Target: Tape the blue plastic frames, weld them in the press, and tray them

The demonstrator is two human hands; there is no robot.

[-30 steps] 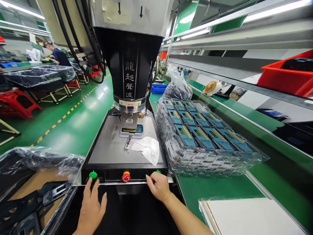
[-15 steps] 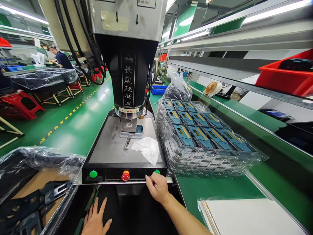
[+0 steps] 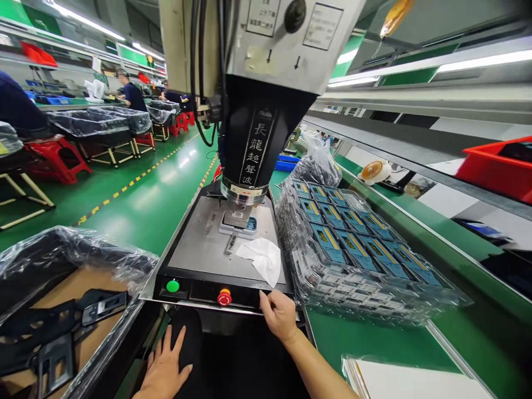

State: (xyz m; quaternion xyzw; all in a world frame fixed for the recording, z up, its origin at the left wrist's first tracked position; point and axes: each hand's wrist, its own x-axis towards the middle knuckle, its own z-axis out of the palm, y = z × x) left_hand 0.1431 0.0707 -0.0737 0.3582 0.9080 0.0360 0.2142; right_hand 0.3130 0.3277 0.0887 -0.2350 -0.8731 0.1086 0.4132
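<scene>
Head view: the left hand (image 3: 166, 366) has dropped from the left green button (image 3: 172, 286) and lies below the control panel (image 3: 195, 291), its fingers spread and holding nothing. The right hand (image 3: 280, 316) stays at the panel's right end, fingers curled in a loose fist; whether it presses anything there cannot be told. The machine's metal block (image 3: 236, 219) has come down over the blue part (image 3: 251, 224), which sits in the pale fixture (image 3: 226, 230), partly hidden. That suggests the pressing is under way and no longer needs the left hand.
</scene>
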